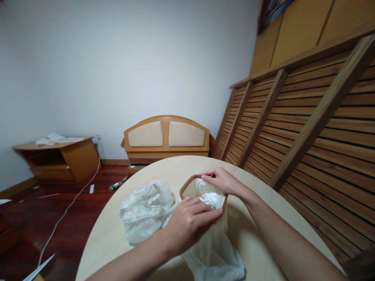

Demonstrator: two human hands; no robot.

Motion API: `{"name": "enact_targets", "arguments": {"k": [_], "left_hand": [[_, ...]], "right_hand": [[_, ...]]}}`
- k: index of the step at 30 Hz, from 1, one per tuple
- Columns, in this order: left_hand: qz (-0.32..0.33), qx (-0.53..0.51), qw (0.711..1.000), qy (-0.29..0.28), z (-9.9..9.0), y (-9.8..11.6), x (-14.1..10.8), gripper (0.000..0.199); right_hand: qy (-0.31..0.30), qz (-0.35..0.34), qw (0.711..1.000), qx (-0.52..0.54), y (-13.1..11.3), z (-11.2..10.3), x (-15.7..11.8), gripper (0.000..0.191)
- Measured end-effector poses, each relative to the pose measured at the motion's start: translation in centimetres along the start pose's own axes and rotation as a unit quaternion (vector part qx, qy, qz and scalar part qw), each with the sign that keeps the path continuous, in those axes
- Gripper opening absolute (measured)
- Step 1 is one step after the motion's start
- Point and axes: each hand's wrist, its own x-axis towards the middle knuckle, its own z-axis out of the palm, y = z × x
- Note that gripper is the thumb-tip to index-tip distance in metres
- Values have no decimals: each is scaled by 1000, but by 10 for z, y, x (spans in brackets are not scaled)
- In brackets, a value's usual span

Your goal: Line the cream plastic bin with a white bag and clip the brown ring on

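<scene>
A small trash bin [187, 183] with a brown rim stands on the round table, lined with a thin white plastic bag [216, 265] that hangs down outside its near side. My left hand [191, 218] is closed over the near edge of the rim, some fingertips hidden behind the hand and rim. At the back right of the rim, my right hand [221, 180] grips with thumb and fingers close together. Crumpled white plastic shows inside the bin. Left of it lies a crumpled white plastic bag [148, 210], close to my left hand.
The round pale table [105, 238] fills the foreground. Slatted wooden panels [295, 117] lean along the right side. Beyond stand a headboard [166, 150] and a low wooden cabinet [79, 160]. A white cable [67, 210] and a bottle [115, 185] lie on the floor.
</scene>
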Motion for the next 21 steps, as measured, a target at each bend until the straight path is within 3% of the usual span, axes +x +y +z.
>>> {"name": "enact_targets", "arguments": {"k": [10, 21], "left_hand": [[33, 43, 998, -26, -5, -2, -1, 28], [28, 51, 997, -51, -10, -3, 0, 30]], "right_hand": [[20, -19, 999, -33, -2, 4, 1, 35], [11, -31, 999, -43, -8, 6, -1, 33]]}}
